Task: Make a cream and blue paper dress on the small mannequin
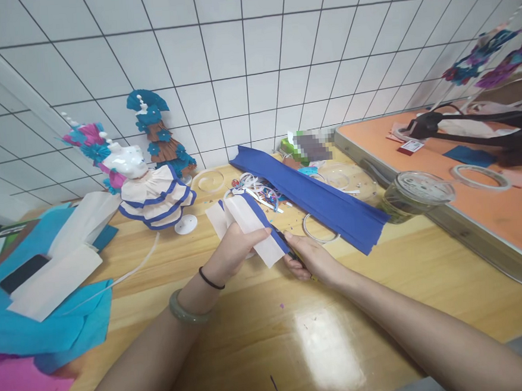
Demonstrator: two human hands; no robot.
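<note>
My left hand (233,251) is closed on a folded strip of cream crepe paper (249,220), its thumb pressed on top. A narrow blue paper strip (258,210) lies along the cream paper's edge. Close beside it, my right hand (312,256) grips a slim black-and-yellow tool (295,254) at the blue strip's lower end. Fingers hide most of that tool, so its exact kind is unclear. Beyond both hands, a long sheet of blue crepe paper (308,195) stretches diagonally across the wooden table (236,352).
Left stand a figure in a ruffled cream-and-blue skirt (156,197) and a teal-and-brown paper decoration (161,137). Turquoise paper (69,334) carries a phone (24,274). Paper scraps (260,191), a tape roll (320,229) and a lidded jar (415,193) lie beyond my hands. An orange-topped surface (481,216) adjoins right.
</note>
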